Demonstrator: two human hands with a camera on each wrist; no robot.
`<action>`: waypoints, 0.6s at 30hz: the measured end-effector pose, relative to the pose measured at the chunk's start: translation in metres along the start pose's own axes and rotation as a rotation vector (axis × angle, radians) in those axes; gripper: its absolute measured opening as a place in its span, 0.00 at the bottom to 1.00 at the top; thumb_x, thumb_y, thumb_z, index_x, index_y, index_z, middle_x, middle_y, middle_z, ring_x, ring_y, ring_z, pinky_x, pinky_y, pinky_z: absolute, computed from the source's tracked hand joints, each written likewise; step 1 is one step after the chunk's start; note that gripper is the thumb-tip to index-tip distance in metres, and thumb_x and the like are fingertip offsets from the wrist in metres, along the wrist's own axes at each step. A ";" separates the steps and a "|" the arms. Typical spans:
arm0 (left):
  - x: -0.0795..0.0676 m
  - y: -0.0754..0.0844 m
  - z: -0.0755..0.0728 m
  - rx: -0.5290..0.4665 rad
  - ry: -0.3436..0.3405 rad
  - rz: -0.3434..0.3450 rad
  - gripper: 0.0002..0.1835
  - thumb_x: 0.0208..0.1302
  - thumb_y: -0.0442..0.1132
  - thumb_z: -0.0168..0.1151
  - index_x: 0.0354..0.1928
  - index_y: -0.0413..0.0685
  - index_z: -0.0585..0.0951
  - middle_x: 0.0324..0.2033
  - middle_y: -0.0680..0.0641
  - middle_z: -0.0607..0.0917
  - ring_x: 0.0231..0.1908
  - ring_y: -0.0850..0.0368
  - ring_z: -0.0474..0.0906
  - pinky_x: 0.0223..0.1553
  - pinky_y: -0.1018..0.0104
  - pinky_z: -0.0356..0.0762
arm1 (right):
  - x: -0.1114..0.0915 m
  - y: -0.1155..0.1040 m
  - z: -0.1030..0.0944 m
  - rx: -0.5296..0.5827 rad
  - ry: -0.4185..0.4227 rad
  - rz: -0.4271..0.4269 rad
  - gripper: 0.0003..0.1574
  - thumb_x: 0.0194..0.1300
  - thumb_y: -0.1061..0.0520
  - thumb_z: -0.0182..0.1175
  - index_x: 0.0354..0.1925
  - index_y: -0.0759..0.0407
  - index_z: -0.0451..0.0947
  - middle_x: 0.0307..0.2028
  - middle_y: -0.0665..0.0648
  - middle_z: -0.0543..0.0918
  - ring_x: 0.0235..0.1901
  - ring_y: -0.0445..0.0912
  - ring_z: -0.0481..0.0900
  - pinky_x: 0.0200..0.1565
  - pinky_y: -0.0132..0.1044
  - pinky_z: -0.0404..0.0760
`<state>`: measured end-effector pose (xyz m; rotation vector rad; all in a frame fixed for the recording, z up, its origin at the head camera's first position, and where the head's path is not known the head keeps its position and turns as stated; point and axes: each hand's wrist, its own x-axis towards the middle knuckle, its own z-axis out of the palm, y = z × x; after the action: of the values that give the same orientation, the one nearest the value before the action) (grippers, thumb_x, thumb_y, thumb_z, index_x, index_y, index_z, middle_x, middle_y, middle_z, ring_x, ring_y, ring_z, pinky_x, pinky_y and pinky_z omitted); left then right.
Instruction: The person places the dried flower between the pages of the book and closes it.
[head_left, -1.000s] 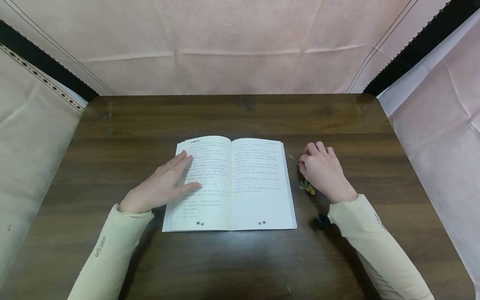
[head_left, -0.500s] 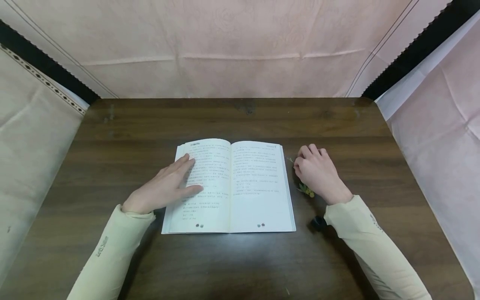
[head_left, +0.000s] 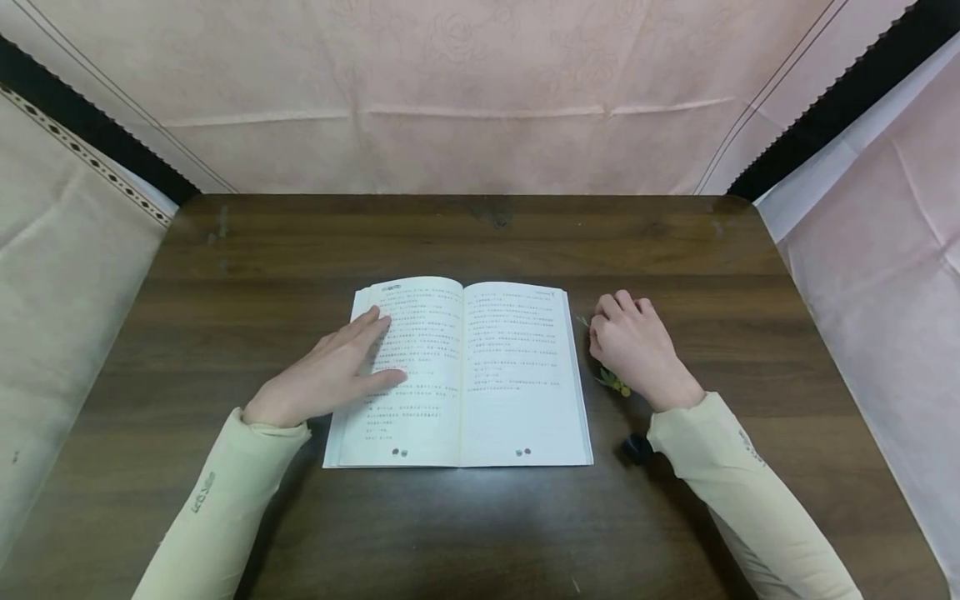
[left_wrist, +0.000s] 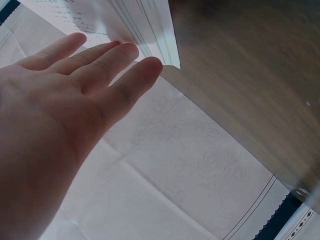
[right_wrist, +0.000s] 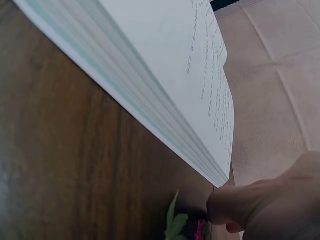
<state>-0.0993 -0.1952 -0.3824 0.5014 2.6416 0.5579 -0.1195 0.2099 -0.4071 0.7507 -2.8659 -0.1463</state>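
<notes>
An open book (head_left: 517,417) with printed pages lies flat on the wooden table. My left hand (head_left: 330,375) rests on the left page, fingers straight and thumb spread toward the middle. In the left wrist view that hand (left_wrist: 65,95) reaches across the page edges. Just right of the book, my right hand (head_left: 637,346) has its fingers curled round a small leafy sprig (head_left: 617,382). A thin stem end sticks out on the book side; the sprig's middle is hidden under the hand. The right wrist view shows green leaves (right_wrist: 175,222) and a pink bit beside the thumb (right_wrist: 225,205).
The brown table (head_left: 465,242) runs back to a pale hanging cloth (head_left: 480,108), with more cloth on both sides. A small black object (head_left: 637,447) shows at the right cuff. The book's right edge (right_wrist: 135,115) stands close to the right hand.
My right hand has shifted slightly left toward the book, covering more of the sprig's stem. The left hand stays on the left page.
</notes>
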 end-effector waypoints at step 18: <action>-0.001 -0.002 0.000 -0.004 0.005 -0.007 0.50 0.62 0.67 0.57 0.75 0.42 0.54 0.75 0.40 0.48 0.74 0.42 0.45 0.66 0.34 0.49 | -0.006 0.016 -0.002 0.257 -0.033 0.093 0.04 0.59 0.62 0.64 0.28 0.59 0.79 0.40 0.57 0.77 0.41 0.54 0.69 0.39 0.47 0.69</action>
<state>-0.0986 -0.1974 -0.3827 0.4895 2.6455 0.5634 -0.1213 0.2266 -0.4039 0.6596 -2.9787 0.2289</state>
